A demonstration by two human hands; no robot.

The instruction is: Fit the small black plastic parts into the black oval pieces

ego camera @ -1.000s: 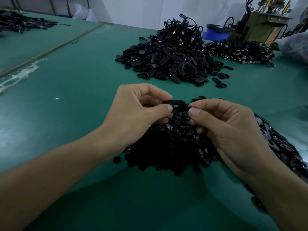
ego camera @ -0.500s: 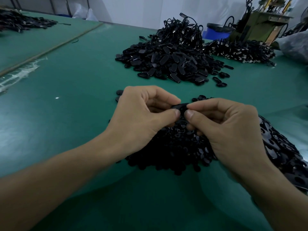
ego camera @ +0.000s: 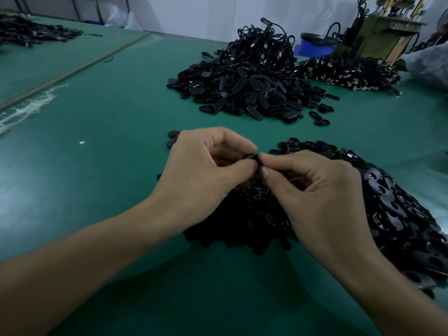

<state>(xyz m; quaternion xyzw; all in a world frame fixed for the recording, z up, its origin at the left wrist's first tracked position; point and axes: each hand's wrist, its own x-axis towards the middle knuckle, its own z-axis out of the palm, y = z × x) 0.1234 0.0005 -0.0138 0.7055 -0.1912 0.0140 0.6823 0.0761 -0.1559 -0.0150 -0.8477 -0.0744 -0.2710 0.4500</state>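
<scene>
We've got the oval piece (ego camera: 252, 158) pinched between thumbs and forefingers, left hand (ego camera: 206, 170) on one end, right hand (ego camera: 315, 190) on the other, just above the near pile (ego camera: 242, 219) on the green table (ego camera: 109, 141). Gripping both ends probably steadies it while the small part gets pushed in. That part's buried under our fingertips, so we can't tell if it's seated. Working right over the heap keeps the next bits within reach. The far pile (ego camera: 242, 88) sits well apart, maybe finished ones.
</scene>
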